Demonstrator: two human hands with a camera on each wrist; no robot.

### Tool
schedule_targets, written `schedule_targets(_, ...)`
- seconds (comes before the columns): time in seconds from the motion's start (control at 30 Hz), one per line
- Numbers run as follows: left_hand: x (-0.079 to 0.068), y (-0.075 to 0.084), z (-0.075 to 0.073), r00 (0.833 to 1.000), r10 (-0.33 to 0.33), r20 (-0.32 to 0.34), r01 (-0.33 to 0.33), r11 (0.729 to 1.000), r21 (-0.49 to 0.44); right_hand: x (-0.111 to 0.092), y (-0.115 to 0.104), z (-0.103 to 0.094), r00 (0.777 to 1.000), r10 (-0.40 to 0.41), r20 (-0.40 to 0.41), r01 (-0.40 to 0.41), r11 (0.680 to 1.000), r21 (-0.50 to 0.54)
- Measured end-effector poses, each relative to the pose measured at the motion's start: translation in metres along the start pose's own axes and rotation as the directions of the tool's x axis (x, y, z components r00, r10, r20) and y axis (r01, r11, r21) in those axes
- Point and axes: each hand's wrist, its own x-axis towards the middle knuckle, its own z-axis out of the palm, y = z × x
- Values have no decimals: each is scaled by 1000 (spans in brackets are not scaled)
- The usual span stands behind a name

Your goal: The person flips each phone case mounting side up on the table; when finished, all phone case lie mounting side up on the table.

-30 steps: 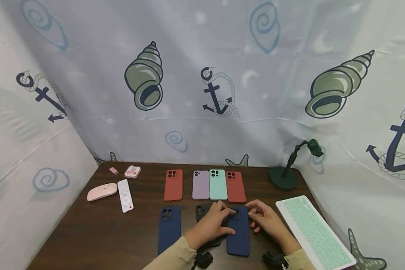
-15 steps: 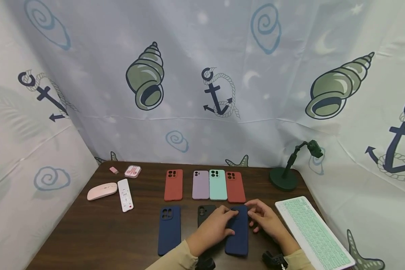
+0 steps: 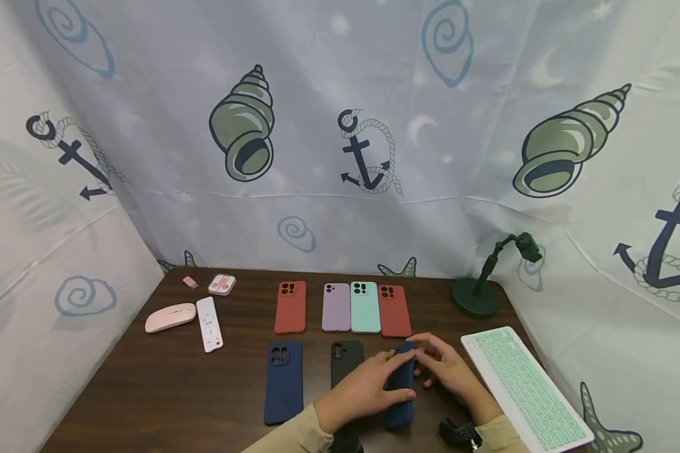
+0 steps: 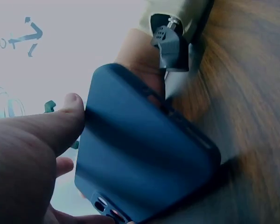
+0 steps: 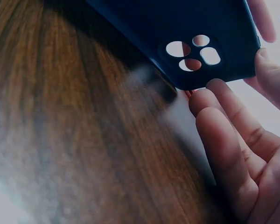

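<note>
A dark blue phone case (image 3: 399,412) is tipped up on its long side between my two hands. My left hand (image 3: 365,385) holds it from the left, thumb on one long edge and fingers at the camera-hole end. From the right, my right hand (image 3: 446,368) grips the case's upper corner with its fingertips, the lower fingers loosely bent. In the right wrist view the camera holes of the blue case (image 5: 144,28) show light and skin behind them. A black phone case (image 3: 345,362) lies just left, partly hidden by my left hand.
Another blue case (image 3: 284,384) lies to the left. Behind are red (image 3: 291,308), purple (image 3: 337,308), mint (image 3: 365,308) and second red cases (image 3: 394,311). A keyboard (image 3: 527,390) and green lamp (image 3: 476,299) stand right; mouse (image 3: 170,318) and remote (image 3: 209,324) lie left.
The blue phone case between my hands has gone from lying flat to standing tilted on its side. My left hand has shifted slightly right with it, uncovering more of the black case.
</note>
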Motion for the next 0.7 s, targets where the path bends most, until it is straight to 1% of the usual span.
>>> schedule_targets(0.07, 0, 0, 1, 1000, -7, 15, 7, 1000, 1, 0, 1, 0, 1000, 7, 2, -7, 1000, -7)
schedule_targets(0.2, 0, 1, 2, 1000, -11, 16, 12, 1000, -8, 1, 0, 1, 999, 51, -8, -51, 999, -14)
schedule_targets(0.23, 0, 1, 2, 1000, -16, 13, 17, 1000, -19, 1, 0, 2, 998, 67, -14, -67, 998, -17)
schedule_targets(0.33, -2, 2, 0, 999, -37, 14, 38, 995, -97, 1, -1, 3, 993, 108, -35, -110, 993, -44)
schedule_targets(0.47, -4, 4, -4, 998, -61, 20, 64, 976, -210, 1, -1, 6, 990, 128, -59, -133, 985, -108)
schedule_targets(0.6, -4, 5, -7, 998, -60, 14, 62, 969, -241, 2, -1, 7, 989, 131, -64, -140, 978, -157)
schedule_targets(0.7, -3, 6, -10, 998, -63, 2, 62, 970, -235, 2, -2, 6, 988, 140, -60, -149, 973, -177)
